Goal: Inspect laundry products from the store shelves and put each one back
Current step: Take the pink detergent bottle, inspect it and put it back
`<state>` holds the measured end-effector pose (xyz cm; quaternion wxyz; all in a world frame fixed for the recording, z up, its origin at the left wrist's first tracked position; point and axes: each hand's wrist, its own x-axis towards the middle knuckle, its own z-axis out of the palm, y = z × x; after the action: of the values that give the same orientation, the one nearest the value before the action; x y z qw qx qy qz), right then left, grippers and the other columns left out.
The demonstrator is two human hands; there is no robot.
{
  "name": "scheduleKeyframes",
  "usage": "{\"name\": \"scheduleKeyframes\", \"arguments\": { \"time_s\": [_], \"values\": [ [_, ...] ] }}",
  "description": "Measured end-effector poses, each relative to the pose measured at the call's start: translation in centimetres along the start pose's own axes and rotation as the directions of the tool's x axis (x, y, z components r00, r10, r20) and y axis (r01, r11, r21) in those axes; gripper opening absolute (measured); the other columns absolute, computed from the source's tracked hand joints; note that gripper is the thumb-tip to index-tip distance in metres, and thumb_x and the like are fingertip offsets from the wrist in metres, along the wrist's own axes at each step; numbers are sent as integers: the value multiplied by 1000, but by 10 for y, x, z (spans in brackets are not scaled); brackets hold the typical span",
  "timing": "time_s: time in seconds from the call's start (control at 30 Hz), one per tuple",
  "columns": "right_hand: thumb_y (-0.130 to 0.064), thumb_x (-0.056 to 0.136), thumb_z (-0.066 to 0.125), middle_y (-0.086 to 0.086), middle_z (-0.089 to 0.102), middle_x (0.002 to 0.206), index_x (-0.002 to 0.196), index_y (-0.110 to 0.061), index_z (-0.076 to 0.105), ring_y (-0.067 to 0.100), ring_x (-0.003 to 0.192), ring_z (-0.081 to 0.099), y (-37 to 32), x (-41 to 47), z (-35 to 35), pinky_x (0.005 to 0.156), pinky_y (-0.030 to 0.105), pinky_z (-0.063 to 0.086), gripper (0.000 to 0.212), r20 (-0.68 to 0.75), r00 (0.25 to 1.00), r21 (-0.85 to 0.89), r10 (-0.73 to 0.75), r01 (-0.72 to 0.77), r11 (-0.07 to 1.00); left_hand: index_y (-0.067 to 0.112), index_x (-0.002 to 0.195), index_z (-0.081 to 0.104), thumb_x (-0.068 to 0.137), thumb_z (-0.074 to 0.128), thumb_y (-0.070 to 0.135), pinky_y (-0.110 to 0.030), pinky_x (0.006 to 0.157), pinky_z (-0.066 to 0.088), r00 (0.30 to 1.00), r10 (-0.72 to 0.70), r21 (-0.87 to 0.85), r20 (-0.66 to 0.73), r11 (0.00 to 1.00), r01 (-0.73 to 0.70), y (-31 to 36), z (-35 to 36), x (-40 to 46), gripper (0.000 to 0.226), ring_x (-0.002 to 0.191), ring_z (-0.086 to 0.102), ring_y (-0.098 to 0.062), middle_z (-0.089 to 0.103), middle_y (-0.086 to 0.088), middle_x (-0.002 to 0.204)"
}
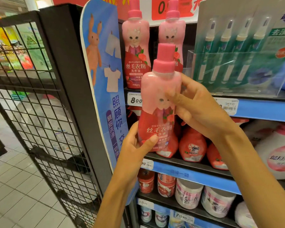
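Before the store shelves (196,174), left hand (135,143) grips the pink bottle's (158,102) base, right hand (196,109) its middle.

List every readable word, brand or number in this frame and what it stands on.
"丝毛衣物 洗衣液": held pink bottle and shelf bottle.
"照顾你": blue rabbit sign.
"OMO": red bottle.
"800": shelf price tag.
"去渍": green pen pack.
Barcode tag and lower tags: too small to read.

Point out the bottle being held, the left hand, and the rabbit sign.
held bottle (161,89): head view, on its pale pink upper body.
left hand (135,145): head view, on the palm beside the thumb.
rabbit sign (102,63): head view, on its blue face.
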<state>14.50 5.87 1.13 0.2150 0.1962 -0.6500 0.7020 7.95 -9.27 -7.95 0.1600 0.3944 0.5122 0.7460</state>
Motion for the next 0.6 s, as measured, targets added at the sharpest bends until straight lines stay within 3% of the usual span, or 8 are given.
{"name": "scheduleKeyframes", "arguments": {
  "time_s": [0.2,0.3,0.4,0.47,0.6],
  "values": [
    [-20,72,78,0,67,115,120,-17,63,20,111,61,1,-13,-7,90,30,51,50,91,993,59,-72,67,996,38,120,56,82,71,21,-15,87,49,997,78,130,6,988,-78,-1,-5,7,44,111,62,-5,66,13,118],
    [-12,64,84,4,68,115,116,-15,66,21,107,64,2,-21,-10,87,30,52,55,119,991,-2,-62,62,998,35,120,57,82,69,13,-14,85,49,996,89,164,5,982,-89,-4,-5,8,45,108,63,-4,68,12,114],
    [5,57,77,9,68,115,111,-14,69,25,105,65,2,-27,-10,82,32,54,58,105,994,-59,-29,35,998,45,111,62,80,69,11,-13,83,49,995,102,172,-10,980,-99,-6,-1,9,47,106,64,-2,69,15,110],
    [7,58,73,8,68,115,110,-14,70,24,105,65,1,-29,-10,81,32,54,57,101,995,-58,-27,33,998,48,106,64,78,69,10,-13,83,49,996,92,171,-16,981,-88,-7,0,10,48,105,64,-2,70,15,108],
    [-2,64,79,3,68,116,117,-18,66,21,108,64,-4,-26,-9,85,31,53,57,94,994,-55,-59,64,996,29,116,63,77,71,11,-17,84,51,998,58,159,-15,986,-55,-8,1,9,44,105,65,-8,70,7,110]
  ]
}}
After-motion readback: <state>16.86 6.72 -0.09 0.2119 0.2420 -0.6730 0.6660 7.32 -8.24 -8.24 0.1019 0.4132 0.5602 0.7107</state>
